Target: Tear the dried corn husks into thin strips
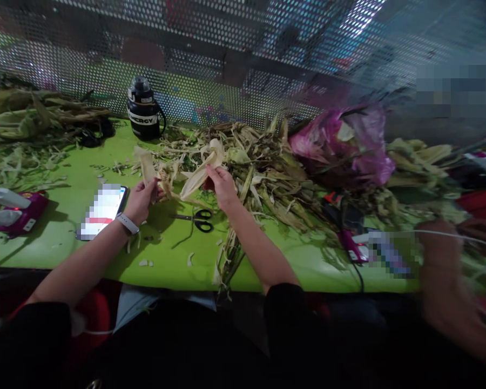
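Pale dry corn husk is in both of my hands, above the green tabletop (157, 273). My left hand (143, 197) pinches a husk strip (146, 166) that stands up from the fingers. A broader, curled corn husk (198, 175) is gripped by my right hand (222, 186), its wide end reaching down and left. Whether the two pieces are joined cannot be made out. Below and between my hands lie black-handled scissors (201, 220). A lit phone (103, 210) rests beside my left wrist. Behind my hands spreads a heap of loose husks (275, 186).
A black bottle (143, 111) stands behind, before a perforated metal screen (227, 59). More husks (28, 116) pile up at left, near a purple power strip (26, 213). A pink plastic bag (344, 143) sits right. A co-worker's blurred arm (443, 270) is at far right.
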Motion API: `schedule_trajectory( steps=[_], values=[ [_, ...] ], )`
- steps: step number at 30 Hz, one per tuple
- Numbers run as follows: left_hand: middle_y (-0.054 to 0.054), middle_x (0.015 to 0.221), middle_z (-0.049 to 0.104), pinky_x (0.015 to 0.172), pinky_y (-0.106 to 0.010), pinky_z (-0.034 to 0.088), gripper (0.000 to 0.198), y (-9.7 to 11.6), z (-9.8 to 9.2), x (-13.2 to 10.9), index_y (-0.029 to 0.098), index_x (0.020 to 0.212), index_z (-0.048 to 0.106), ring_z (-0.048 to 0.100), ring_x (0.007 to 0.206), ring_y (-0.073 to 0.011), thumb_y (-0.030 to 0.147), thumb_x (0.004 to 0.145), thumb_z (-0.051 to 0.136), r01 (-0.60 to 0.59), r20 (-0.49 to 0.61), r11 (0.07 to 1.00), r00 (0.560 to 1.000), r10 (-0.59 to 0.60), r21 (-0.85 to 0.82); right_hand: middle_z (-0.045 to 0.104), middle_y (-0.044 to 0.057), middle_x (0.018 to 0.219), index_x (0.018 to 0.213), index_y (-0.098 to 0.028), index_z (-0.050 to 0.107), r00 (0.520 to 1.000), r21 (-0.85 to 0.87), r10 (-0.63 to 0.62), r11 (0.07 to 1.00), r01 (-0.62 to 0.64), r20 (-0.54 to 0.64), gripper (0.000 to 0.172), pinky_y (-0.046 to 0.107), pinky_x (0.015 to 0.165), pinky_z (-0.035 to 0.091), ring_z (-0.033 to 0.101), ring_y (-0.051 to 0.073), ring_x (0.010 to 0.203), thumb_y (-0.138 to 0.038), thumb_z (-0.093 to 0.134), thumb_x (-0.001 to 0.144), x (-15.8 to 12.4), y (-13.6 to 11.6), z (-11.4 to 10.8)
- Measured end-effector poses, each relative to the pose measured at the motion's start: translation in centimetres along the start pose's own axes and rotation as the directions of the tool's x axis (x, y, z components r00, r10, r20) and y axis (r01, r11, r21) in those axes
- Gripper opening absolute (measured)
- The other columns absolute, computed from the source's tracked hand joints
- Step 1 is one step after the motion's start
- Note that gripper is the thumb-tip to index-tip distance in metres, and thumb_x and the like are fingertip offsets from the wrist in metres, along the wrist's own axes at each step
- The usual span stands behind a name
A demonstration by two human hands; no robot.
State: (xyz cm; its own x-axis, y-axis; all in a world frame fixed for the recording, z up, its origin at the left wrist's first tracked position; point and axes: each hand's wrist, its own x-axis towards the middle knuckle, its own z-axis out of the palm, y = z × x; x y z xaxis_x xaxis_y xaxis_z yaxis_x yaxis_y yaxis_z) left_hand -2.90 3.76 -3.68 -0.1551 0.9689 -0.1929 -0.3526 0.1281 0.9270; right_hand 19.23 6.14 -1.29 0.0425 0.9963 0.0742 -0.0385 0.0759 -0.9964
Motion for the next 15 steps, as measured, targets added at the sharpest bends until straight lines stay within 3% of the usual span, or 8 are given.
schedule_trajectory(
  steps=[4,6,11,15],
  values=[
    [-0.003,0.080,0.072,0.053,-0.022,0.051,0.038,-0.2,0.6,-1.2,0.015,0.096,0.069,0.066,0.063,-0.0125,0.040,0.071,0.085,0.099,0.230,0.992,0.967,-0.115,0.079,0.056,-0.004,0.055,0.068,-0.018,0.056,0.952,-0.071,0.222,0.975,-0.211,0.212,0.047,0.023,0.049,0.045,0.052,0.009,0.047,-0.061,0.077,0.070,-0.5,0.3,1.2],
    [-0.004,0.086,0.074,0.056,-0.022,0.052,0.043,-0.2,1.0,-1.9,0.014,0.101,0.070,0.066,0.065,-0.0125,0.037,0.068,0.088,0.101,0.332,0.989,0.934,-0.130,0.105,0.057,-0.003,0.054,0.067,-0.017,0.058,0.925,-0.109,0.253,0.967,-0.231,0.284,0.046,0.022,0.049,0.045,0.052,0.008,0.046,-0.059,0.078,0.070,-0.9,0.5,2.0],
    [-0.002,0.081,0.074,0.059,-0.020,0.052,0.049,0.0,1.4,-2.5,0.013,0.095,0.069,0.065,0.064,-0.0105,0.033,0.057,0.094,0.085,0.321,0.991,0.940,-0.114,0.104,0.054,-0.006,0.051,0.066,-0.018,0.059,0.909,-0.207,0.127,0.977,-0.046,0.398,0.044,0.020,0.043,0.041,0.049,0.007,0.043,-0.057,0.077,0.073,-1.9,0.6,2.8],
    [-0.002,0.077,0.073,0.055,-0.022,0.050,0.050,-0.2,1.3,-2.4,0.013,0.092,0.070,0.063,0.060,-0.0115,0.043,0.058,0.092,0.063,0.284,0.982,0.952,-0.112,0.177,0.053,-0.005,0.052,0.067,-0.018,0.056,0.861,-0.267,0.251,0.953,-0.141,0.442,0.036,0.020,0.044,0.043,0.050,0.007,0.043,-0.046,0.068,0.087,-2.3,0.3,3.1]
  ],
)
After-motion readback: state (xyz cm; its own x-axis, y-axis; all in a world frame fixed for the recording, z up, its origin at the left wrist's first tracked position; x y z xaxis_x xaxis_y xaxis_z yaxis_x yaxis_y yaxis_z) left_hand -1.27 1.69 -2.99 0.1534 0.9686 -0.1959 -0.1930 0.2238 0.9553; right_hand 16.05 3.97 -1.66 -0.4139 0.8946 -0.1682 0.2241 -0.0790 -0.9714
